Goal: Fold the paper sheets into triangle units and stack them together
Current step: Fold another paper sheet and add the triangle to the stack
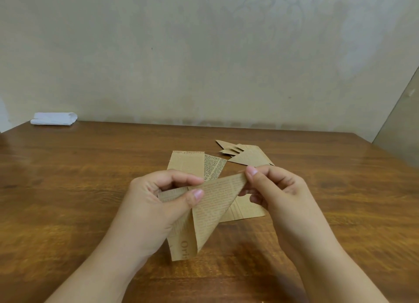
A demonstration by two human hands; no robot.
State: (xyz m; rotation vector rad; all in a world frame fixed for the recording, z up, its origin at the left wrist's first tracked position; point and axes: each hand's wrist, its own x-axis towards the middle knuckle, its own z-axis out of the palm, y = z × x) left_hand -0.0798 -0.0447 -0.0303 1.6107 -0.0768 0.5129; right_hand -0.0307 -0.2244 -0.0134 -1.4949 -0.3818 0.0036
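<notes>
Paper sheet (210, 203), tan with newspaper-style print, is held in the air above the wooden table (68, 178), partly folded so that a diagonal flap runs from upper right down to a narrow lower end. The left hand (158, 203) pinches its left part between curled thumb and forefinger. The right hand (278, 189) pinches the upper right corner of the flap, its fingers curled in. Under and behind the hands lie flat unfolded sheets (192, 162) of the same paper, overlapping one another on the table. Just beyond them, to the right, folded triangle units (244, 154) lie stacked together, their points overlapping. At the far left corner of the table, against the wall (204, 53), rests a folded white cloth (54, 118).
</notes>
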